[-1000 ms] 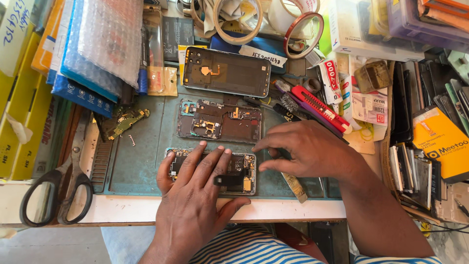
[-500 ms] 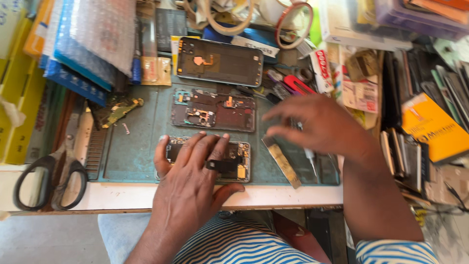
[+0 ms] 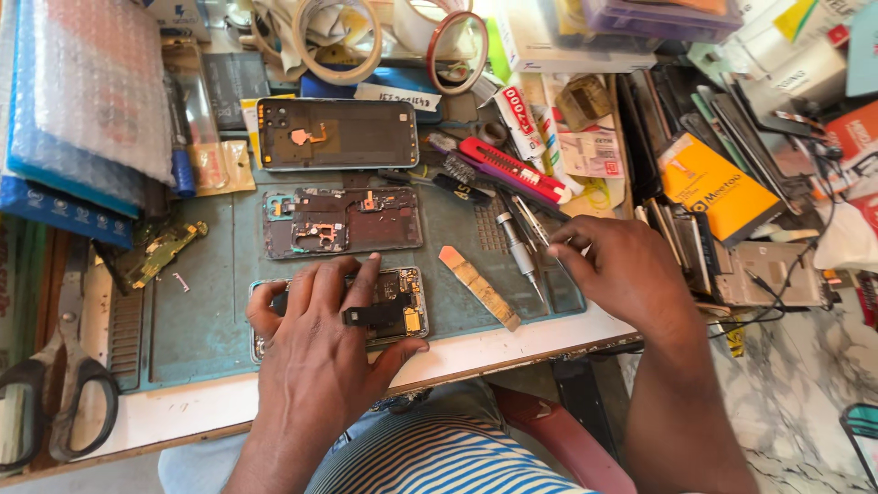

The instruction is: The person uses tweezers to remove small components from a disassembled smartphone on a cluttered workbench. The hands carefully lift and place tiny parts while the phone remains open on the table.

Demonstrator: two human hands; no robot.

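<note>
Carefully now: my left hand (image 3: 322, 352) lies flat on the open phone (image 3: 402, 306), my right hand (image 3: 626, 274) is off at the mat's right edge.

My left hand is spread, fingers apart, pressing the phone onto the green mat (image 3: 197, 316) near the table's front edge; it grips nothing. My right hand is curled beside the screwdriver (image 3: 519, 247) and I think its fingertips are pinching something thin, but I cannot tell for sure. The two hands are well apart. What worries me: my palm covers bare board and a loose black part (image 3: 375, 316) by my fingers, so too much pressure could crack or shift something. The phone sits close to the front edge, and a slip could push it off. The gold strip (image 3: 479, 287) lies loose between my hands, easy to knock with my sleeve-less wrist.
</note>
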